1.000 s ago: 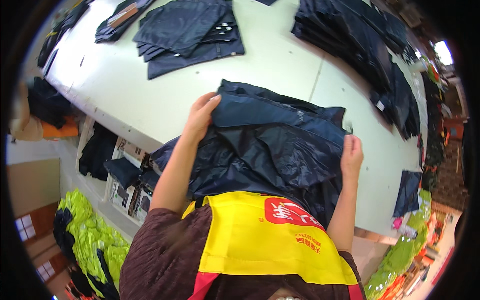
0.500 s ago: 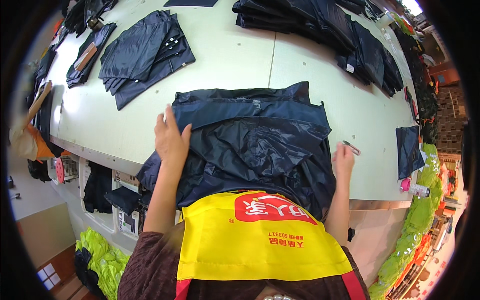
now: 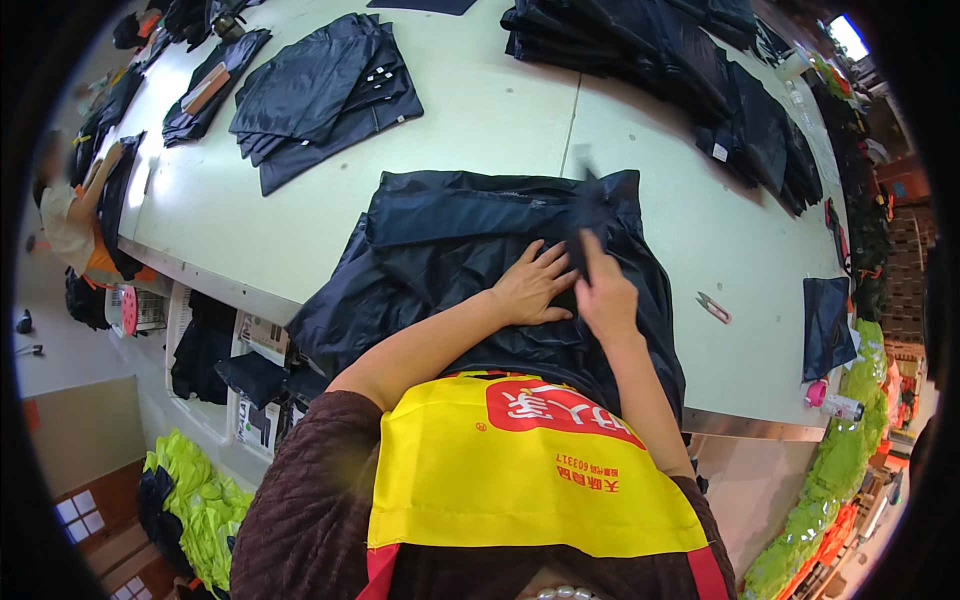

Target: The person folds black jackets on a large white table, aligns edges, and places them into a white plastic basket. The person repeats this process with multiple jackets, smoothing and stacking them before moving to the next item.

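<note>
A dark navy garment [image 3: 430, 270] of thin, shiny cloth lies on the table right before me, with a folded-over band along its far edge. Flat on its middle rests my left hand [image 3: 535, 285], fingers spread. Just to the right, my right hand [image 3: 607, 290] is closed on a dark strip of cloth [image 3: 590, 205] that stands up and smears with motion. Its pale tip reaches past the garment's far edge; whether the strip belongs to the garment I cannot tell. Thread snips [image 3: 714, 308] lie on the table, right of the garment.
Folded dark garments are piled at the far left [image 3: 310, 85] and far right [image 3: 620, 45] of the pale table [image 3: 490, 120]. A dark cloth piece [image 3: 826, 322] and a pink-capped bottle [image 3: 835, 402] sit by the right edge. Another person [image 3: 75, 205] works at the far left.
My right hand has let go of the snips, moved left over the garment and closed on dark cloth. My left hand has slid from the garment's left edge to its middle.
</note>
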`<state>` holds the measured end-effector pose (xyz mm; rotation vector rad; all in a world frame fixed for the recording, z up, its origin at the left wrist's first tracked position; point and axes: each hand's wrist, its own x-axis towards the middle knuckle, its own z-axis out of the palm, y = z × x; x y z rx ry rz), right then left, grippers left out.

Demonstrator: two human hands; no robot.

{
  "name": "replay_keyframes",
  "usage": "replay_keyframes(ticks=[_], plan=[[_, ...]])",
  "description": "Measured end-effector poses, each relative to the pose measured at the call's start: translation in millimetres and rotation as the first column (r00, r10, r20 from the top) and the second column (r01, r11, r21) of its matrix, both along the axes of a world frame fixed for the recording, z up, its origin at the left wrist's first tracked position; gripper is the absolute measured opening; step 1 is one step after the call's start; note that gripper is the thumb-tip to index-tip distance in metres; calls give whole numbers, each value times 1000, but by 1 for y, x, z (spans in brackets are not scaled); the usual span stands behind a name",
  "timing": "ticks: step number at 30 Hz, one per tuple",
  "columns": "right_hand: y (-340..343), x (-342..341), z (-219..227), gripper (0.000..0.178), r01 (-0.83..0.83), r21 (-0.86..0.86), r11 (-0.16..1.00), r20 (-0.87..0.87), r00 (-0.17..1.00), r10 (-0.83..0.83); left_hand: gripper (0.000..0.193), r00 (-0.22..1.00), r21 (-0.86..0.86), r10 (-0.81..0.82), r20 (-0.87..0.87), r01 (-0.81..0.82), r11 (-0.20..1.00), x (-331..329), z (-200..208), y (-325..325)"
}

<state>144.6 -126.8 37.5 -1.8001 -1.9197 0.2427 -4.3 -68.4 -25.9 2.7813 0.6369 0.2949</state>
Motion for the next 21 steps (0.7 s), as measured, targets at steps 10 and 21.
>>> replay_keyframes(ticks=[10,21], plan=[[9,-7,-9,47,-99,-258,961,132,982,137,40,685,-62,577,445,-619,783,-119,63,-22],[12,-35,-58,54,-282,-85,956,286,912,294,90,-358,-890,923,139,-454,-42,-146,18,-5]])
